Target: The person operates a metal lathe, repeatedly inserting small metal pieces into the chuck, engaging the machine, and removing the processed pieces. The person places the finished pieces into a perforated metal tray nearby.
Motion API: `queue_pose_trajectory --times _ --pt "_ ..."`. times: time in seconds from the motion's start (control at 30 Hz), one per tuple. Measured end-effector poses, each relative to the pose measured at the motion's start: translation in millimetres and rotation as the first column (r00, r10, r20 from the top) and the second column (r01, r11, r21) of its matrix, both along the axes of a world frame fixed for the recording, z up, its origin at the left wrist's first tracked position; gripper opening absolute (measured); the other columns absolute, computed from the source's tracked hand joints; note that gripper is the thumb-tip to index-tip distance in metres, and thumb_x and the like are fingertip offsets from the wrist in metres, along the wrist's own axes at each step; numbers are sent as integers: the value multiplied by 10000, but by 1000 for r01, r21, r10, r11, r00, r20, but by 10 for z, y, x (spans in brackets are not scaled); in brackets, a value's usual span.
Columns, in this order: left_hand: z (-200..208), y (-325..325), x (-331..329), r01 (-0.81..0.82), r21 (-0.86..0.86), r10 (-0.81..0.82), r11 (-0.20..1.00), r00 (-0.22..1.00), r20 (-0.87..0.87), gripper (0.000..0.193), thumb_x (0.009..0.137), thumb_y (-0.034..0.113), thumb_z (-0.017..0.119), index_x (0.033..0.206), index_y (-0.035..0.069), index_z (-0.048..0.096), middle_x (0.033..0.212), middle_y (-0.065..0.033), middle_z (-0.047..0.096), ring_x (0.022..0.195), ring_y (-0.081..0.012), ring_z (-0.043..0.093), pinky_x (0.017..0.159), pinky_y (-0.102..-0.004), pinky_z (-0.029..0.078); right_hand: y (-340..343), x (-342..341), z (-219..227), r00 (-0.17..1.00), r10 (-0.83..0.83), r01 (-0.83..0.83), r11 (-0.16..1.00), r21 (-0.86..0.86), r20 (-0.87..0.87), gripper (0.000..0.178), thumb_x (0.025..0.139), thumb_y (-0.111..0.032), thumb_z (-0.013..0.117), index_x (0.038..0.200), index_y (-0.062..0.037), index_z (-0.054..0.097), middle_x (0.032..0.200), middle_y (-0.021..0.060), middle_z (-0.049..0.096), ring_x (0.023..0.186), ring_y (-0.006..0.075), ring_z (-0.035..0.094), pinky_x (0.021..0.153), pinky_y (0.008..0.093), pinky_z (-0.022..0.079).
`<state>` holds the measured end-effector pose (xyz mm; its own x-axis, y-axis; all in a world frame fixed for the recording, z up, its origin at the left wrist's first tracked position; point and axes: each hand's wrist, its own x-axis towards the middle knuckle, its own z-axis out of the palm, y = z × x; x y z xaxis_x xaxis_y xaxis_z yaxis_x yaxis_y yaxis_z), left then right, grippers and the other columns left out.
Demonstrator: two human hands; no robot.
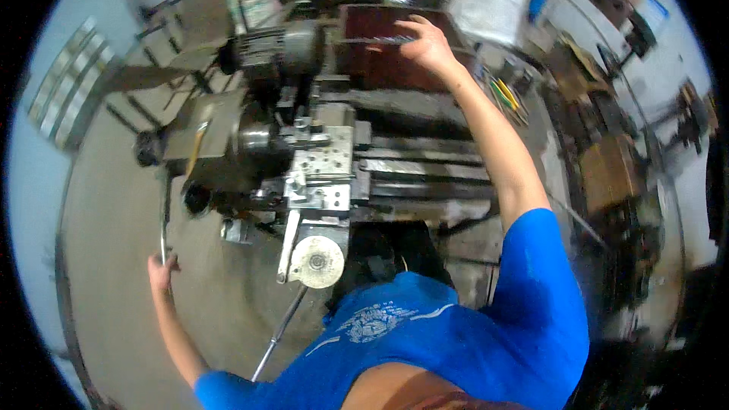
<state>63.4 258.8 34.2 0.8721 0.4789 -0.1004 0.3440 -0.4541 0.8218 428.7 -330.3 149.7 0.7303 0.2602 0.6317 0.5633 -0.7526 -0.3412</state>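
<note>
Hands are working well apart, on opposite sides of the lathe's carriage (326,156). To the carriage's lower left, the left hand (162,271) is closing around the lower end of a long metal lever (164,220), which is hanging below the headstock (213,123). To the carriage's upper right, the right hand (429,47) is reaching out with bent fingers beside a thin dark rod (380,40); blur is hiding the contact, so there is no telling whether it is gripping or merely hovering.

Judging by the grip on the lever, the lathe is being operated or set. No finished piece is standing out, so what is done and what is left are not showing.

Left of the carriage, a chuck (258,140) is facing it, and a brush-like tool (199,144) is lying on the headstock. Below the carriage, a pale round disc (317,262) is sitting beside a flat handle (288,247). Beyond the carriage, a motor (281,49) and a reddish-brown tray (361,23) are standing. Nearest the wearer, a blue shirt (486,342) is carrying white print, too blurred for reading; no brand is showing legibly.
</note>
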Motion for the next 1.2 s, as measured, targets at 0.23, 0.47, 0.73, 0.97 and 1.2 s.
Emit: queue_pose_trajectory --times 0.23,0.47,0.73,0.97,1.2 --pt "-130 54 -125 -136 -2 136 991 991 2 297 764 237 630 837 -33 528 536 -45 474 453 -115 454 456 -236 398 -1860 -1622 -606 942 -305 295 952 -86 -138 358 565 -147 579 905 -42 621 1183 109 474 968 268 532 793 311 430" --pt "-209 68 -31 -203 -22 195 979 962 -190 338 771 244 617 944 -35 539 518 -55 471 463 -125 459 479 -265 420 -3249 -4141 -1229 325 -779 777 543 -319 -536 320 588 -187 558 865 -46 631 811 177 598 717 289 584 685 347 460" --pt "-53 -371 -3 -245 -38 237 969 960 -147 290 777 256 595 818 -26 541 515 -55 476 473 -116 451 485 -267 410 -2799 -4925 -2047 502 -587 431 806 -405 -635 199 555 -159 607 737 -83 627 842 99 591 812 281 559 729 328 456" --pt "0 -434 -21 -230 -45 223 972 966 -131 297 782 267 575 707 -19 543 512 -56 480 481 -109 443 491 -270 402 -2618 -4935 -2264 356 -672 363 740 -566 -650 188 569 -112 568 734 -36 616 905 124 554 858 296 539 753 342 451" --pt "450 -502 -76 393 866 0 309 911 -413 320 746 238 594 855 -61 561 773 -144 594 689 -247 559 645 -351 441 -2348 -4375 -1672 649 -472 465 867 -180 -597 224 507 -118 577 714 -50 634 888 133 541 854 295 522 734 322 430"
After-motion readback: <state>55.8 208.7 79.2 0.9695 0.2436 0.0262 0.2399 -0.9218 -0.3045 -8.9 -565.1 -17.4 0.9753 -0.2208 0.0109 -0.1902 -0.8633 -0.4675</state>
